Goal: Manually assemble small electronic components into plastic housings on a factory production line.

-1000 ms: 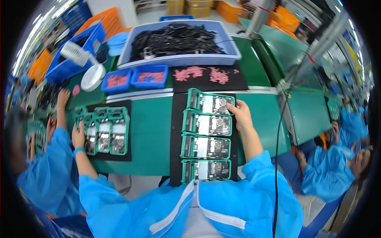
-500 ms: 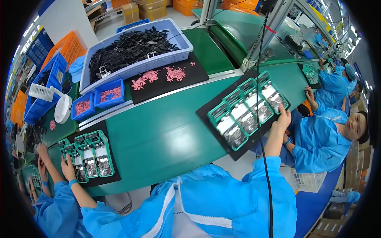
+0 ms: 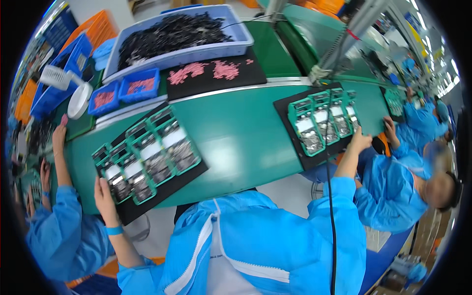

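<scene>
My left hand (image 3: 104, 199) stands upright at the left edge of a black mat (image 3: 179, 184), its fingers stretched out beside the nearest frame. On that mat several green frames (image 3: 156, 129) lie side by side, holding silver and black electronic parts; the mat sits slanted over the belt's near edge. At the right, my right hand (image 3: 361, 141) is closed at the near right corner of a second black mat (image 3: 291, 118), its fingertips partly hidden. This mat bears a similar row of green frames (image 3: 314, 145) with silver parts.
A large pale blue bin (image 3: 241, 46) of black parts stands beyond the green belt (image 3: 236, 142). Two small blue trays (image 3: 157, 88) hold pink pieces; more pink pieces (image 3: 226, 70) lie on a dark mat. A white fan (image 3: 78, 103) is at left. A black cable (image 3: 330, 216) hangs in front. Co-workers (image 3: 393, 191) sit at both sides.
The left mat with its frames has moved right and turned, my left hand following at its edge. The right mat has shifted right and away with my right hand. The view has also shifted.
</scene>
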`<state>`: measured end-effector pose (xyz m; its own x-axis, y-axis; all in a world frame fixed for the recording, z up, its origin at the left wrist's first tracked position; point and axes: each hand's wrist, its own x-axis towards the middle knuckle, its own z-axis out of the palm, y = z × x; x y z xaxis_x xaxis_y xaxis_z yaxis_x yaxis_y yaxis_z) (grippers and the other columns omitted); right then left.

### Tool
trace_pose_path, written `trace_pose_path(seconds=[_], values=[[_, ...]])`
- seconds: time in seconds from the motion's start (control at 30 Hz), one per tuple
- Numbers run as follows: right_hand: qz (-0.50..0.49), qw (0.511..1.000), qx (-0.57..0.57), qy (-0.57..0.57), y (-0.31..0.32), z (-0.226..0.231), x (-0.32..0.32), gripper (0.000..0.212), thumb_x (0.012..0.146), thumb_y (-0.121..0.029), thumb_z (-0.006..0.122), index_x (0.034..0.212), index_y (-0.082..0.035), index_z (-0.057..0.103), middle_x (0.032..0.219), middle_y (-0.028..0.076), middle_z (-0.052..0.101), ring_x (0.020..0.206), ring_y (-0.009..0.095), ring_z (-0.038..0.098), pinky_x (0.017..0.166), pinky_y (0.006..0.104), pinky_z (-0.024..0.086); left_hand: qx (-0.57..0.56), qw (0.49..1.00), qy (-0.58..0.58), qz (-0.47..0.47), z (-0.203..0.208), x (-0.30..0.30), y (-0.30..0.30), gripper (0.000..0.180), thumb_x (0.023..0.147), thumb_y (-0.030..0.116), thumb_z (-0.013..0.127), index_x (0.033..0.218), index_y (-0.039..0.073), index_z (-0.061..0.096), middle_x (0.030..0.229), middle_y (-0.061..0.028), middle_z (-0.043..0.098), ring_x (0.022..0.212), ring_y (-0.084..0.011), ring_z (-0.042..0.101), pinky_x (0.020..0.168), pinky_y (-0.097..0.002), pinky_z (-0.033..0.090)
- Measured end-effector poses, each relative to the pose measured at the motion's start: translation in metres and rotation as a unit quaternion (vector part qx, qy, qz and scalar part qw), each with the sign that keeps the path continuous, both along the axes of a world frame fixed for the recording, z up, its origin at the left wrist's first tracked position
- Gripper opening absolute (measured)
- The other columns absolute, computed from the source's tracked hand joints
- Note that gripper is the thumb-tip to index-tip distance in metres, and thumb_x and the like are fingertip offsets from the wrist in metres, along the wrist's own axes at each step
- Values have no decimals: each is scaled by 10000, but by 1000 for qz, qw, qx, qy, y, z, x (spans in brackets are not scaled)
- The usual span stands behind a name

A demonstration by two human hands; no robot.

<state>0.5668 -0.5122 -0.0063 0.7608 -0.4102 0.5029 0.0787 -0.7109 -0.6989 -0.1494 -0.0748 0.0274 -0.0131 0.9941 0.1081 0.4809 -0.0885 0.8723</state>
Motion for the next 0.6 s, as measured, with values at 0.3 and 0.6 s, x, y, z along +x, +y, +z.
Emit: trace_pose_path(seconds=[0.3,0.6], values=[[307,928,-177,-116,81,49,-167,363,818,-214,674,1117,-18,609,1362,281,361,1278,403,365,1035,458,322,-248,933,-260,22,11,3,-157,696,867,4,602,1445,9,215,945,-114,587,741,-181,624,643,-317,586],[577,810,-63,-85,167,55,-280,246,809,-120,665,1043,-55,629,1303,218,460,1214,368,450,1003,429,371,-432,782,-428,-135,6,40,-212,374,858,-7,607,1216,-25,500,1019,-167,652,863,-236,681,740,-300,595]])
